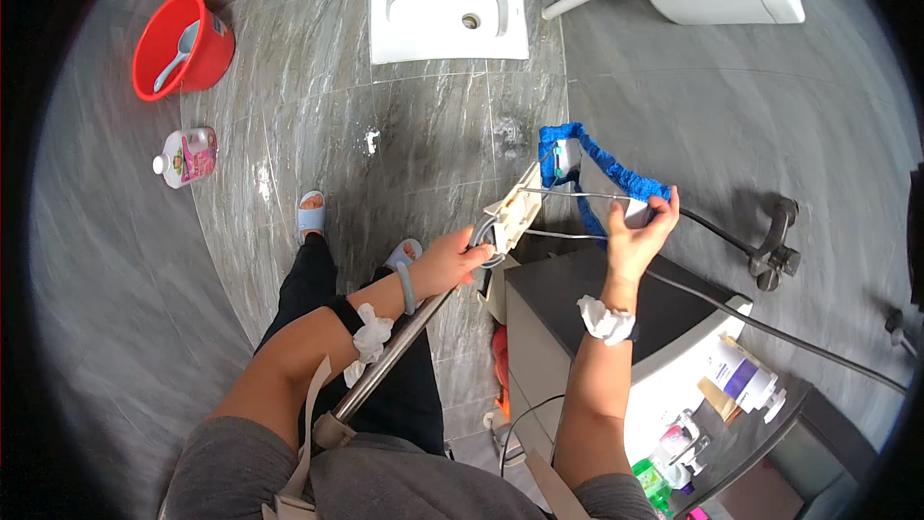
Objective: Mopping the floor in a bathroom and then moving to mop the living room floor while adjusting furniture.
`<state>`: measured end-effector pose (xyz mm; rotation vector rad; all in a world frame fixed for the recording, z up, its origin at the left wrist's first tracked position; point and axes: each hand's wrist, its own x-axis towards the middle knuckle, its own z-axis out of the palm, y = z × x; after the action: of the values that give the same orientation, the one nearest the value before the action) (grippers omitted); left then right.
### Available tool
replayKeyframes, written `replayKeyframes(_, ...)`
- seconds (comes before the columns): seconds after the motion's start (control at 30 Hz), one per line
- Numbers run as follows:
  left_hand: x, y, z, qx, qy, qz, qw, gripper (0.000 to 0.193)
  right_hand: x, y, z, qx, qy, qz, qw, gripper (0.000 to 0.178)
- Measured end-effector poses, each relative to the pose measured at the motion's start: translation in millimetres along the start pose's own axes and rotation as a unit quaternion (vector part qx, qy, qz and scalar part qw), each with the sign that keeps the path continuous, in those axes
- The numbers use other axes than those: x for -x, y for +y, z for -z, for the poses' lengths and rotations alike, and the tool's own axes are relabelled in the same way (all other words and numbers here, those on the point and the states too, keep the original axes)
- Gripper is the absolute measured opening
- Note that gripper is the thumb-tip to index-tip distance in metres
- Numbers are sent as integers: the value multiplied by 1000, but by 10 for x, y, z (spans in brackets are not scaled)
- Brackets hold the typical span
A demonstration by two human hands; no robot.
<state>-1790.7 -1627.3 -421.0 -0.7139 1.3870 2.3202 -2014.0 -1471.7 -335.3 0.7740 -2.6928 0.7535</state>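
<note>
A flat mop lies across my front, its metal pole (399, 347) slanting up from my waist to a beige plastic joint (517, 209). My left hand (452, 260) is closed around the mop just below that joint, beside a grey ring-like part. The mop head carries a fluffy blue cover (616, 171) and stands tilted, with thin metal rods running from the joint to its right end. At that end my right hand (637, 239) grips the head between thumb and fingers, by a grey-white plate.
A white squat toilet (448, 50) is set in the grey tiled floor ahead. To the left stand a red bucket (214, 53) with a scoop (178, 58) and a pink-labelled bottle (192, 156). A dark-topped cabinet (597, 299), a tap (773, 248) and a hose (770, 327) are at right.
</note>
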Motion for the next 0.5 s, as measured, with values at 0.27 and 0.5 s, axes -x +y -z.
replayKeyframes(0.27,-58,303,-75,32,-78,-65,994,47,42,-621,742,-471,-187,-306,806,63)
replayKeyframes(0.5,-72,282,-296,-35,-42,-250,967,74,251,-1081,854,-308,-185,-242,901,69)
